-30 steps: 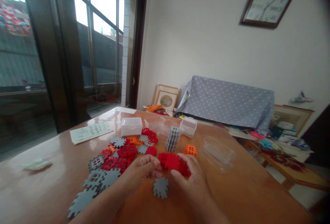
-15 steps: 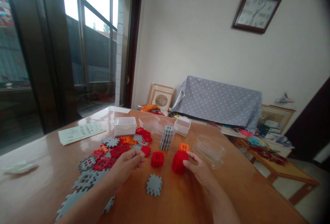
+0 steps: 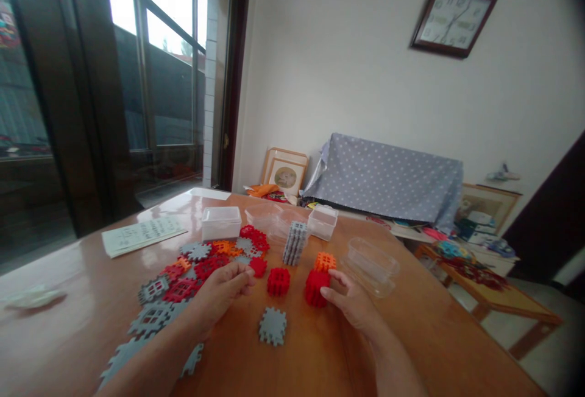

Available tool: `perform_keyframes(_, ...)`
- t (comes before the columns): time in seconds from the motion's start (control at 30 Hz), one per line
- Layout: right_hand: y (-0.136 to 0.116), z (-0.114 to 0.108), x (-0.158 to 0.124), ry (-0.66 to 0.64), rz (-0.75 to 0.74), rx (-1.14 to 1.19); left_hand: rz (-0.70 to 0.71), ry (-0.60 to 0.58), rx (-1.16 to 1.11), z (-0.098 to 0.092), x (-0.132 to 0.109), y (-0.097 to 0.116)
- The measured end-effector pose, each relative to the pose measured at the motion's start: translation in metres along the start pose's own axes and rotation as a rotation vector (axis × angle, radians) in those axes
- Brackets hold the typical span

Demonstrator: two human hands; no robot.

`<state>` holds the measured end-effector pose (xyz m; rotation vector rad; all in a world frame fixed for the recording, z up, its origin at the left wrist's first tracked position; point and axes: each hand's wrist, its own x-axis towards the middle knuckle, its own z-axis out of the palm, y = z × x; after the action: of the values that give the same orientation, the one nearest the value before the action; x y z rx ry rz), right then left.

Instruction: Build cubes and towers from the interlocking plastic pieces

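Between the fingertips of my left hand is a red toothed piece, held near the pile of loose pieces. My right hand rests its thumb and fingers against the right side of a red stack. Just behind that stack is an orange piece. A smaller red stack stands between my hands, with a tall grey stack behind it. One grey piece lies flat at the front.
Loose grey, red and orange pieces spread over the left of the table. Clear plastic boxes stand at the back, a clear tray lies at the right, and a written paper lies at the left.
The view has shifted very slightly. My hands hold nearly the same places, the left at the red piece and the right at the red stack.
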<state>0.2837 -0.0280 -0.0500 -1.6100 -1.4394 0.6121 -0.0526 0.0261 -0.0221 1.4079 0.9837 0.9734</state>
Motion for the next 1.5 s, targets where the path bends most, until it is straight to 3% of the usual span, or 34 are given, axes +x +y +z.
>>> perform_keyframes(0.17,-0.018,-0.001,-0.003,0.16,-0.043,-0.052,0.095,0.129,0.121,-0.012,0.009,-0.006)
perform_keyframes(0.3,-0.043,0.008,-0.012,0.265,-0.093,-0.075,0.224,0.234,0.533,-0.019,0.012,-0.008)
perform_keyframes(0.43,-0.063,0.027,-0.027,0.209,-0.159,-0.074,0.331,0.13,0.971,-0.013,0.007,-0.011)
perform_keyframes(0.57,-0.07,0.045,-0.037,0.112,-0.22,-0.08,0.246,-0.035,1.181,-0.002,0.005,-0.014)
perform_keyframes(0.67,-0.072,0.05,-0.039,0.072,-0.239,-0.076,0.217,-0.054,1.231,0.003,0.003,-0.01)
perform_keyframes(0.87,-0.074,0.048,-0.04,0.079,-0.235,-0.057,0.264,0.035,1.295,0.002,-0.004,0.003)
perform_keyframes(1.03,-0.076,0.049,-0.041,0.088,-0.243,-0.061,0.259,0.11,1.324,0.002,0.002,0.001)
perform_keyframes(1.23,-0.082,0.05,-0.045,0.047,-0.244,-0.053,0.219,-0.064,1.275,0.009,0.009,-0.011)
perform_keyframes(1.5,-0.083,0.048,-0.046,0.055,-0.236,-0.037,0.257,0.057,1.299,0.005,0.005,0.0)
